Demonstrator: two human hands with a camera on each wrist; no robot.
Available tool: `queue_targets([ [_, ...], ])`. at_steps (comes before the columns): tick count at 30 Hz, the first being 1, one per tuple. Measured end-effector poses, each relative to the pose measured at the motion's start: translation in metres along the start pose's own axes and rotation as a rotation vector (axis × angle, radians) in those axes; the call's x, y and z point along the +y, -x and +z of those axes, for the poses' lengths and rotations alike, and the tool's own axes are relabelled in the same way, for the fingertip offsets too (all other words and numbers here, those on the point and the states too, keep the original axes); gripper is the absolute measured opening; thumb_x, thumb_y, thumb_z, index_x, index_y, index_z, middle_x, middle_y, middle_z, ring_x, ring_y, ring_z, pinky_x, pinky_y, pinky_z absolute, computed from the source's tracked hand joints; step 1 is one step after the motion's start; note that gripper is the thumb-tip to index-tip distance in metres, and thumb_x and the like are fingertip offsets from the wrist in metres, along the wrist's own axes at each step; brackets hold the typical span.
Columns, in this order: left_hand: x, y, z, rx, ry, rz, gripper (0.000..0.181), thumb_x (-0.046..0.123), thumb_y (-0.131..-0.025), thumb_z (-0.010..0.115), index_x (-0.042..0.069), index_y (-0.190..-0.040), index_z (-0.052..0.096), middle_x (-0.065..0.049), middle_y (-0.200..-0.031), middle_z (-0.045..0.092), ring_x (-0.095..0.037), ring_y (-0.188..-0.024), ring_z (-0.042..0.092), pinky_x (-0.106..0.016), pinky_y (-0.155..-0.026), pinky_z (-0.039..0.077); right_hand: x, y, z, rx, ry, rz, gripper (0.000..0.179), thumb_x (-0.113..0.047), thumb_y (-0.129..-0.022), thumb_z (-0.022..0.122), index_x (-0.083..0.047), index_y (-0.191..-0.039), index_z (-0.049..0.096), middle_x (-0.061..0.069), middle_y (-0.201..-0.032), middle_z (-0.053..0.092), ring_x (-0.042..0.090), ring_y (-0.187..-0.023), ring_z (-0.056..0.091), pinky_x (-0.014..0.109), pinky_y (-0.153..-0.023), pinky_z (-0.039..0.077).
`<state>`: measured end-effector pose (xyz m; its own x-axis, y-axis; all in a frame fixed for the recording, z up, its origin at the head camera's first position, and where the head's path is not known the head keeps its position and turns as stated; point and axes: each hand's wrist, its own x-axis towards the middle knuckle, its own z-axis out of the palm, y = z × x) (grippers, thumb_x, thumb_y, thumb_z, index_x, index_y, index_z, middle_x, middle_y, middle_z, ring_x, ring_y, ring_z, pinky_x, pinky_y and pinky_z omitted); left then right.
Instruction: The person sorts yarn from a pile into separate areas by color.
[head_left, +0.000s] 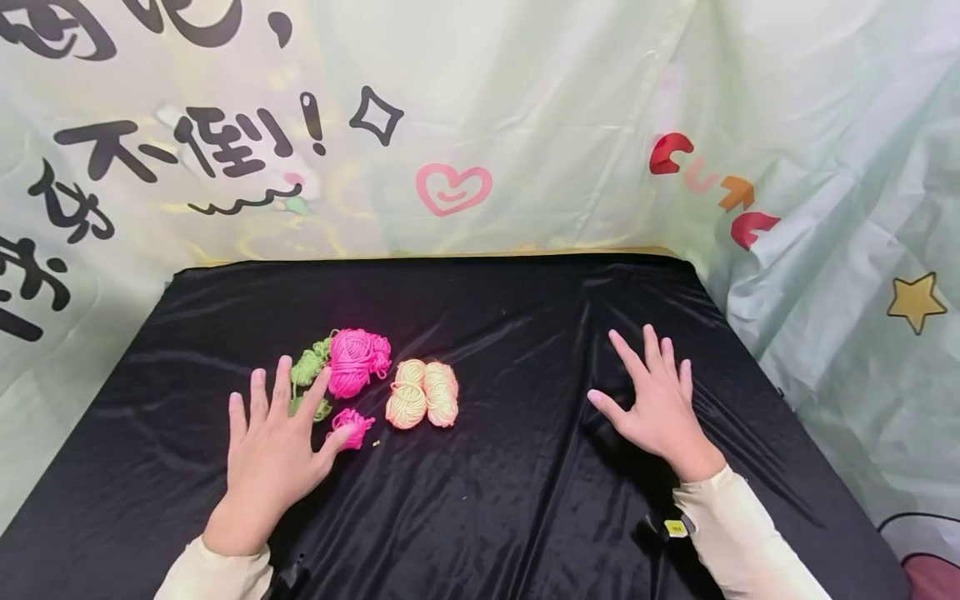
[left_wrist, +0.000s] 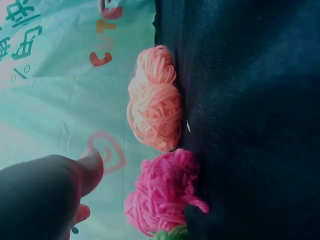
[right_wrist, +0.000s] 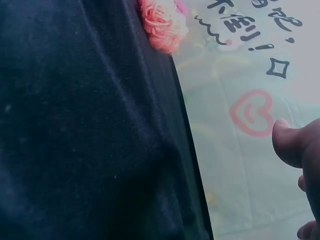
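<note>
1. From where I stand, the person's left hand (head_left: pixel 273 458) is spread wide, fingers straight, gripping nothing. It hovers at the near side of the yarn, and from the wrist its thumb shows apart from the balls.
2. Just past those fingertips sits the green yarn (head_left: pixel 309 368), partly hidden behind them.
3. The large pink yarn (head_left: pixel 354 362) lies up against the green, on its right.
4. The small pink yarn (head_left: pixel 351 428) rests nearer the person, partly covered by the left thumb as seen from the head.
5. To the right of the pink, two pale peach skeins (head_left: pixel 441 394) lie side by side, touching.
6. The right hand (head_left: pixel 660 412) is wide too, fingers fanned and holding nothing, over the right part of the black cloth (head_left: pixel 495 508), well apart from all the yarn.
7. Behind hangs a pale printed curtain (head_left: pixel 540 92) with a pink heart (head_left: pixel 453 190).
</note>
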<state>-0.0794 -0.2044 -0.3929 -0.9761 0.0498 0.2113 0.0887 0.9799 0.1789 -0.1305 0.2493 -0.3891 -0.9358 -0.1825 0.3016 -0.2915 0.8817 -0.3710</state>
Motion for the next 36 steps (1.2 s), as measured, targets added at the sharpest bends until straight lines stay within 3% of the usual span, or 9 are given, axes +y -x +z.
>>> queue_targets([
  [7,0.002,-0.010,0.000,0.040,0.044,0.072,0.088,0.044,-0.076,0.077,0.013,-0.147,0.038,-0.029,-0.154,0.017,-0.055,-0.138,0.011,-0.066,-0.109,0.003,-0.004,-0.016,0.009,-0.007,-0.064,-0.081,0.082,-0.042,-0.084,0.072,-0.021,-0.152,0.032,0.029,-0.155,0.016,0.054,-0.139,0.014,0.071,-0.104,0.012],
  [13,0.004,-0.021,0.001,0.013,0.146,0.113,0.089,0.035,-0.074,0.082,0.003,-0.145,0.039,-0.033,-0.152,0.020,-0.056,-0.136,0.019,-0.065,-0.106,0.022,-0.010,-0.034,0.020,-0.040,-0.167,-0.151,0.076,-0.033,-0.087,0.071,-0.012,-0.150,0.035,0.027,-0.152,0.027,0.045,-0.137,0.030,0.063,-0.103,0.029],
  [19,0.009,-0.031,0.006,-0.019,0.255,0.138,0.089,0.028,-0.076,0.083,0.002,-0.146,0.036,-0.027,-0.152,0.024,-0.049,-0.131,0.036,-0.063,-0.090,0.043,-0.022,-0.047,0.030,-0.097,-0.220,-0.173,0.073,-0.031,-0.088,0.071,-0.007,-0.148,0.037,0.022,-0.151,0.033,0.037,-0.140,0.028,0.056,-0.107,0.028],
  [26,0.016,-0.040,0.012,-0.064,0.322,0.179,0.088,0.030,-0.077,0.082,0.005,-0.147,0.035,-0.026,-0.147,0.033,-0.047,-0.130,0.038,-0.062,-0.095,0.040,-0.036,-0.059,0.043,-0.131,-0.278,-0.205,0.069,-0.027,-0.088,0.071,-0.006,-0.145,0.040,0.017,-0.146,0.042,0.035,-0.132,0.042,0.049,-0.106,0.034],
  [31,0.021,-0.046,0.017,-0.039,0.345,0.253,0.085,0.030,-0.076,0.083,0.004,-0.145,0.040,-0.023,-0.139,0.043,-0.042,-0.120,0.050,-0.057,-0.095,0.043,-0.045,-0.065,0.052,-0.148,-0.338,-0.206,0.065,-0.023,-0.086,0.072,-0.006,-0.142,0.044,0.017,-0.140,0.048,0.039,-0.113,0.058,0.049,-0.096,0.044],
  [36,0.026,-0.050,0.020,-0.001,0.365,0.287,0.083,0.023,-0.073,0.085,0.001,-0.142,0.043,-0.023,-0.134,0.047,-0.039,-0.118,0.051,-0.054,-0.096,0.043,-0.055,-0.073,0.062,-0.184,-0.392,-0.215,0.062,-0.021,-0.086,0.073,-0.004,-0.140,0.046,0.022,-0.135,0.052,0.038,-0.107,0.062,0.049,-0.091,0.048],
])
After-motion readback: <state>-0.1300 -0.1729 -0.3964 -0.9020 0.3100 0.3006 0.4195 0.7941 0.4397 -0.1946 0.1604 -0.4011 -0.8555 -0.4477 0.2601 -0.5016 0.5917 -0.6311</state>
